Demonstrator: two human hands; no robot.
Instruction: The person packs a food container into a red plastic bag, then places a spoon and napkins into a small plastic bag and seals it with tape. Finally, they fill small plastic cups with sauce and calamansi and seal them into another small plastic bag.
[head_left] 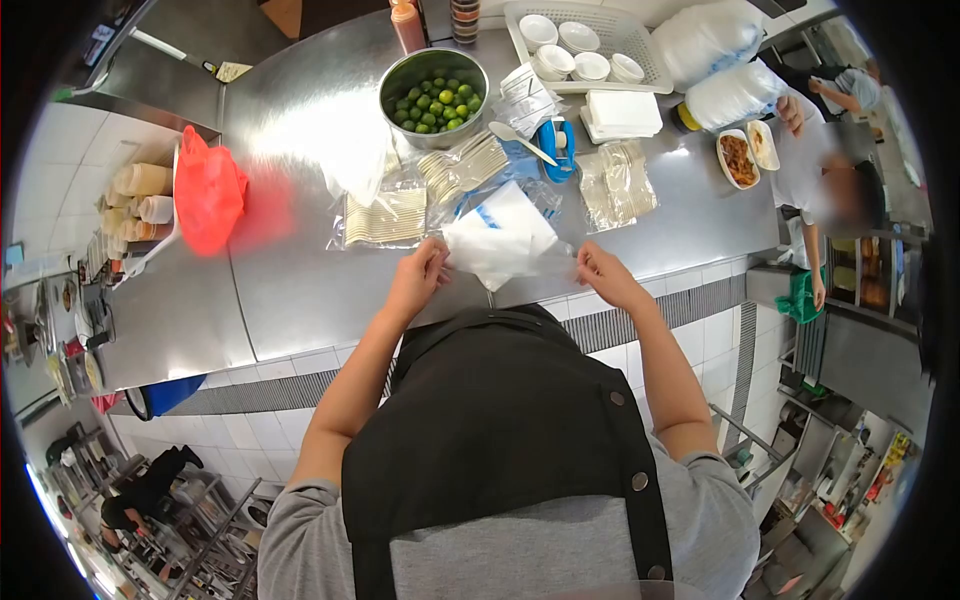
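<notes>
Both hands hold one thin white plastic bag (500, 240), stretched between them over the stainless steel counter (290, 290). The left hand (420, 275) has thumb and fingers pinched shut on the bag's left edge. The right hand (605, 277) pinches the opposite corner, its fingers curled closed.

Just beyond the fingertips lie three clear packets of pale disposable cutlery (385, 215): one past the left fingers, one straight ahead, one past the right. Farther beyond them stand one round steel bowl of green limes (435, 95), one white plastic spoon (520, 140) and one blue tape dispenser (557, 150). Past these are one stack of white napkins (620, 110) and one white plastic basket (640, 50) holding five small white bowls (553, 60).

Well left of the left fingers sits one red plastic bag (205, 195). Well right of the right fingers, another person's hand (792, 112) rests beside two white dishes of food (740, 158).
</notes>
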